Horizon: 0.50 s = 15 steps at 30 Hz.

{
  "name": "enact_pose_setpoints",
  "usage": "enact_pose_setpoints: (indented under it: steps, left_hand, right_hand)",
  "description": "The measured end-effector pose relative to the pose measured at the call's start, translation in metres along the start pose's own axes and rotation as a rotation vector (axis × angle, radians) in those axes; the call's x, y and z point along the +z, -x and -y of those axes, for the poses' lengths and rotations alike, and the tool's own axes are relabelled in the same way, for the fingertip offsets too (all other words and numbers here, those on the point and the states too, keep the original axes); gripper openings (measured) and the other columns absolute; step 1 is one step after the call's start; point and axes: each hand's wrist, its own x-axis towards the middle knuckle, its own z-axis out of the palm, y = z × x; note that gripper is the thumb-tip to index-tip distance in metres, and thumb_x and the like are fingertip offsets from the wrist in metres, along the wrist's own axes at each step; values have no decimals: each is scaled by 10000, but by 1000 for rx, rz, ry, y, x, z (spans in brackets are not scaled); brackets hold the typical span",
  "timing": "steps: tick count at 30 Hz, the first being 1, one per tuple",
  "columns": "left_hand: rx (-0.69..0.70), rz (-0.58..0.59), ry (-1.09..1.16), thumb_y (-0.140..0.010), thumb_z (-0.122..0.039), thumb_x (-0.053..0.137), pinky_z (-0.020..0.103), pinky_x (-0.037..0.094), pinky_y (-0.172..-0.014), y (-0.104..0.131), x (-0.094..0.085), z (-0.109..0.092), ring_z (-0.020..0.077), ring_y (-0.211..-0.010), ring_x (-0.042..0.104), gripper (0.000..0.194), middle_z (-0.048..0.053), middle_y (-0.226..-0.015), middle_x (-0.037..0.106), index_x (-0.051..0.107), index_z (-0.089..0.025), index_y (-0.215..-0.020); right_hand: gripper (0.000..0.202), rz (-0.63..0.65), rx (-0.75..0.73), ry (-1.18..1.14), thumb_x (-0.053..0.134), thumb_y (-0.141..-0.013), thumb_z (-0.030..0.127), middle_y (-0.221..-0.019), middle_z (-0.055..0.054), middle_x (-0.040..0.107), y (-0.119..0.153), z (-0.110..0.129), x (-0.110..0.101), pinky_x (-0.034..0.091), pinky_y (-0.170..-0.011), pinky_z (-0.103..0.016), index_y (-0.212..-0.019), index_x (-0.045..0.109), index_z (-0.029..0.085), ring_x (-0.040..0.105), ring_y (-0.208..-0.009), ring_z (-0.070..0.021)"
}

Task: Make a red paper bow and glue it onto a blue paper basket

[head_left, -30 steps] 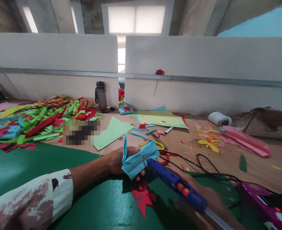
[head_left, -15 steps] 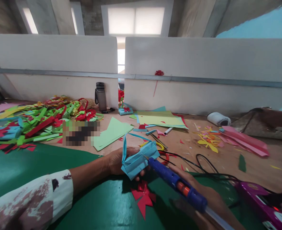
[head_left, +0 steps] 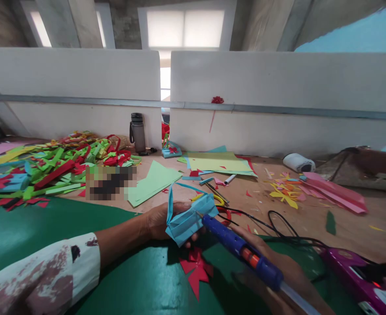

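Note:
My left hand (head_left: 161,222) is closed around a small blue folded paper bag (head_left: 185,223) with a thin looped paper handle, tilted above the table. Fingertips show beneath the bag; the rest are behind it. In my right hand (head_left: 278,267) is a blue hot glue gun (head_left: 238,247) with a clear glue stick coming out of its back end. The gun's nozzle touches or nearly touches the bag's front face. Just below the bag, a red paper flower (head_left: 196,267) lies on the green surface (head_left: 130,280).
Scissors (head_left: 224,210) with yellow and red handles lie behind the bag. Green paper sheets (head_left: 153,183) and a pile of paper strips (head_left: 61,162) sit to the left. A black cable runs right to a purple power strip (head_left: 353,275). A bottle (head_left: 137,132) stands behind.

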Motion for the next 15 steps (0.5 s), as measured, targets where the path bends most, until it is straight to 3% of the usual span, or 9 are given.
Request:
enact_pose_setpoints:
  steps: [6, 11, 15]
  left_hand:
    - [19, -27, 14, -803, -406, 616, 330, 542, -602, 1, -1, 0, 222, -717, 653, 456, 121, -870, 677, 589, -78, -1119]
    - [16, -16, 2, -792, -399, 625, 339, 543, -592, 1, -4, 2, 236, -715, 656, 513, 131, -847, 675, 555, -67, -1176]
    - [19, 3, -1, -791, -421, 618, 324, 535, -604, 1, -4, 2, 222, -717, 649, 481, 138, -877, 668, 583, -67, -1114]
  right_hand:
    - [514, 64, -22, -56, 533, -828, 269, -1145, -52, 672, 0, -3, -3, 535, -829, -306, -1337, 464, 268, 671, -956, -231]
    - [524, -10, -96, -11, 550, -811, 267, -1131, -47, 679, -1, -4, 4, 555, -728, -234, -1327, 462, 252, 691, -893, -206]
    - [514, -97, -76, 54, 480, -810, 276, -1069, -37, 702, 2, -9, 10, 566, -664, -248, -1324, 465, 258, 706, -821, -212]
